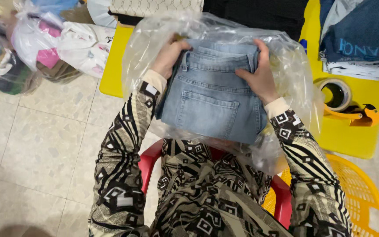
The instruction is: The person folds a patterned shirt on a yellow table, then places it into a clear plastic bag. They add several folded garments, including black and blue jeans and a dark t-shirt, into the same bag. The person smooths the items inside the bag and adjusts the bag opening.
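from the head view, i hold a folded pair of light blue jeans (209, 98) in front of me, above my lap and the near edge of the yellow counter (352, 140). my left hand (168, 57) grips the waistband at its left corner, fingers curled over the top edge. my right hand (259, 74) clamps the right side of the waistband, thumb on the denim near the belt loop. the hands are apart, one at each side of the jeans. a clear plastic bag (286, 61) surrounds the jeans, crumpled behind and beneath them. a tape dispenser (345, 103) sits on the counter to my right, near stacked folded clothes (360, 39). a yellow basket (365, 193) stands on the floor beside my red chair (148, 164). bagged clothes (62, 44) lie at the left.
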